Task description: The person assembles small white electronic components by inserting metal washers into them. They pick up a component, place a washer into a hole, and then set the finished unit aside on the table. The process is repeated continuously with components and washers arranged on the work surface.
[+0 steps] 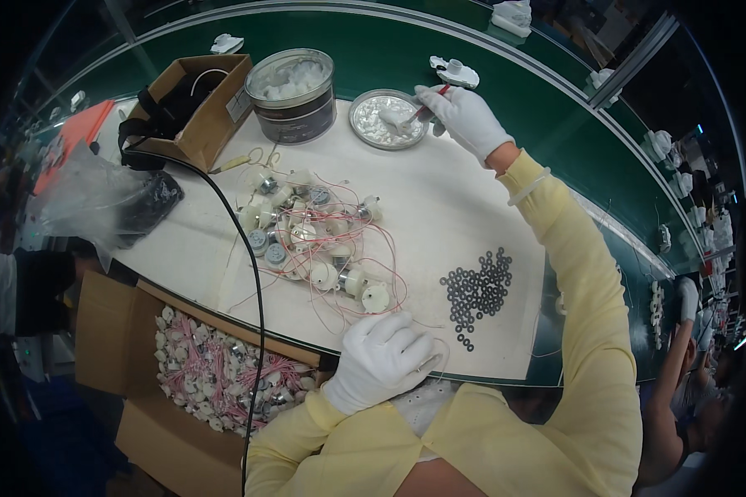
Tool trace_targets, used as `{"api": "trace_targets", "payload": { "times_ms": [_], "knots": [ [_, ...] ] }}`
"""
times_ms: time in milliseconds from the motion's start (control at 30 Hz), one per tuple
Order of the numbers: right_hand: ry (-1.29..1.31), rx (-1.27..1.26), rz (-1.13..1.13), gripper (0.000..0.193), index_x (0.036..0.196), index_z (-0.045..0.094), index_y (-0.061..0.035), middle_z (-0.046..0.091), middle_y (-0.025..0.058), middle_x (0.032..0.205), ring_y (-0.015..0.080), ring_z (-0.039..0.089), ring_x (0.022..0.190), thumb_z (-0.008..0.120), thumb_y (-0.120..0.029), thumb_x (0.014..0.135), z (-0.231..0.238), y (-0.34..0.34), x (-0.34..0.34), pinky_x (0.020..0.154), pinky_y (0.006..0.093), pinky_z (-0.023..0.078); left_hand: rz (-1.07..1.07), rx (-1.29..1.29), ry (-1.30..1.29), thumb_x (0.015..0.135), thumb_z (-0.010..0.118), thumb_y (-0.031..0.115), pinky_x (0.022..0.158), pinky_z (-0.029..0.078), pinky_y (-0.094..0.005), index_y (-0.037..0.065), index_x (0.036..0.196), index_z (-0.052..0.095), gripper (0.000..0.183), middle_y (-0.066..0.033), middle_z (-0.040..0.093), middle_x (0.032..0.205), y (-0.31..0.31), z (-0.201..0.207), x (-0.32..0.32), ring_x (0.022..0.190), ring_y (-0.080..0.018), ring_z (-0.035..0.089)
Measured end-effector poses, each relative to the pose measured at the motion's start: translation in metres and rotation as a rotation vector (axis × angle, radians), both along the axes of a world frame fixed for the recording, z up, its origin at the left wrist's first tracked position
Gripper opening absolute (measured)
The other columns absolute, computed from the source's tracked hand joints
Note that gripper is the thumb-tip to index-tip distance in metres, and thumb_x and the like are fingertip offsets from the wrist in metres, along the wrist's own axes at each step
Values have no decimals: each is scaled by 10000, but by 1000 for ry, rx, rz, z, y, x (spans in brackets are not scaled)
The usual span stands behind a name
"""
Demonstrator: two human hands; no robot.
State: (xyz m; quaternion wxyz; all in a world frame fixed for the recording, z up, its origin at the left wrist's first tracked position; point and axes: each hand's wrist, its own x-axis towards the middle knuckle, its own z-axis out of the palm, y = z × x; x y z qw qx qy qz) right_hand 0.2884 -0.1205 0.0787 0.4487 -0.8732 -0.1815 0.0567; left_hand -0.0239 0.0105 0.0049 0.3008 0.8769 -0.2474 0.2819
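Observation:
My right hand, in a white glove, pinches a thin red-handled brush at the far side of the table. Its whitened tip touches the white paste in a round shallow metal dish. Near the front edge, my gloved left hand is closed with its fingers curled. A thin wire shows beside those fingers, but whatever they hold is hidden. Just beyond the left hand lies a pile of small white motors with pink wires. Several black rings are spread to the right of the pile.
A tub of white paste stands beside the dish, next to an open cardboard box. A larger carton of wired motors sits below the table's left front edge. A black cable crosses the left side. A green conveyor runs behind.

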Motion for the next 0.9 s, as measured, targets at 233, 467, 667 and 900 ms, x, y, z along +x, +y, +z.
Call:
{"api": "trace_targets", "payload": {
  "times_ms": [233,467,667,900],
  "knots": [
    [-122,-166,-3,537,1044,771,13,717,176,786,312,680,726,593,-493,1057,-22,-1,2,725,394,532,-17,-4,17,716,861,324,685,533,-378,179,875,713,261,11,612,815,0,1,0,915,-205,670],
    [-73,-82,-3,522,1037,767,18,731,198,809,332,704,740,590,-473,1057,-24,-6,4,723,410,540,5,12,6,728,860,317,721,539,-383,186,886,717,250,14,618,826,-1,-1,-1,932,-210,668],
    [-109,-138,-21,441,1079,764,5,748,148,868,249,700,727,558,-385,1079,-23,-7,11,741,352,542,8,17,9,730,864,313,727,535,-385,189,894,716,253,15,618,826,0,-2,-3,946,-214,665],
    [-20,-94,-19,430,1067,775,-4,763,149,870,238,730,748,558,-374,1070,-15,-14,7,742,349,549,5,13,-2,723,865,310,721,530,-386,187,886,709,258,16,611,821,-2,-3,-1,942,-217,661]
  ]
}}
